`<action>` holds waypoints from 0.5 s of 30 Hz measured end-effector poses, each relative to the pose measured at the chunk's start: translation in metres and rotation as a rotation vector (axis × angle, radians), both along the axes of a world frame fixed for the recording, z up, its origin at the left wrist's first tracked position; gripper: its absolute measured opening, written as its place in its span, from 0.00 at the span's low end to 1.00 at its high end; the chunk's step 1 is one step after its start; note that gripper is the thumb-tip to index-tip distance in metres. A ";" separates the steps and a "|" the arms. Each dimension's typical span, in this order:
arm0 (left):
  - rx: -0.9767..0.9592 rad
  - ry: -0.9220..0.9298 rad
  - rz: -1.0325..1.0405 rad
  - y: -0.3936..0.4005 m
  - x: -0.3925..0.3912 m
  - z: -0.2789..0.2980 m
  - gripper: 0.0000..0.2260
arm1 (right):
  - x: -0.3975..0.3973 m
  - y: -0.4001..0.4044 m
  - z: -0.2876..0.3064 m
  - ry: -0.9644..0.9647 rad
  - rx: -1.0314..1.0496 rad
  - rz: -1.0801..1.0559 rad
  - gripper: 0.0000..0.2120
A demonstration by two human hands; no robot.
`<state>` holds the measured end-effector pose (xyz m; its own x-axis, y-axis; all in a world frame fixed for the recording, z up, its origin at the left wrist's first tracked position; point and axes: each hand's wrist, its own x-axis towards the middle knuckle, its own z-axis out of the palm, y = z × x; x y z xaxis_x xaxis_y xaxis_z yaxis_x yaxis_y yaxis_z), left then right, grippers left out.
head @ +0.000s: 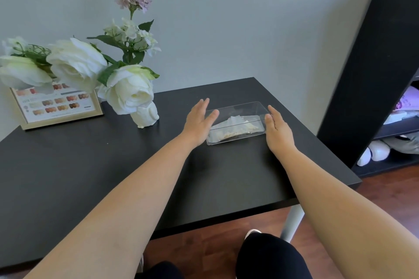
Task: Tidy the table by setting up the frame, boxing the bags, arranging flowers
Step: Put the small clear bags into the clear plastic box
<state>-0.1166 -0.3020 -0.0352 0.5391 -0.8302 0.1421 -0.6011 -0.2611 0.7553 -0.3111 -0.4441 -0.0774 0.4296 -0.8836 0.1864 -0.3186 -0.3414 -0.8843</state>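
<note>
A clear plastic box [238,107] sits on the black table [113,165] toward its far right, with small see-through bags [233,128] lying inside. My left hand [199,120] is flat against the box's left end, fingers straight and apart. My right hand [277,130] is at the box's right end, thumb touching the wall, fingers extended. Neither hand is closed around the box. A gold-edged picture frame [59,106] stands upright at the far left. White and pink artificial flowers [127,90] stand in a small white vase [146,116] beside the frame.
A grey wall rises right behind the table. A tall black shelf unit [374,75] with white shoes and other items stands to the right. The table's front edge is near my knees, with wooden floor below.
</note>
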 end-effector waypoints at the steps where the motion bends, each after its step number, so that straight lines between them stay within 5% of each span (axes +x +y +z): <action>1: -0.057 0.049 0.036 0.008 0.003 -0.002 0.28 | -0.001 0.001 0.001 -0.004 -0.011 -0.013 0.23; 7: -0.159 0.151 0.226 0.083 0.035 -0.037 0.22 | 0.000 0.042 0.007 -0.064 -0.417 -0.147 0.15; 11: -0.248 0.300 0.387 0.125 0.061 -0.041 0.15 | 0.035 0.096 0.027 -0.203 -0.723 0.200 0.11; 15: -0.232 0.357 0.469 0.152 0.084 -0.039 0.06 | 0.090 0.139 0.045 -0.143 -0.586 0.545 0.11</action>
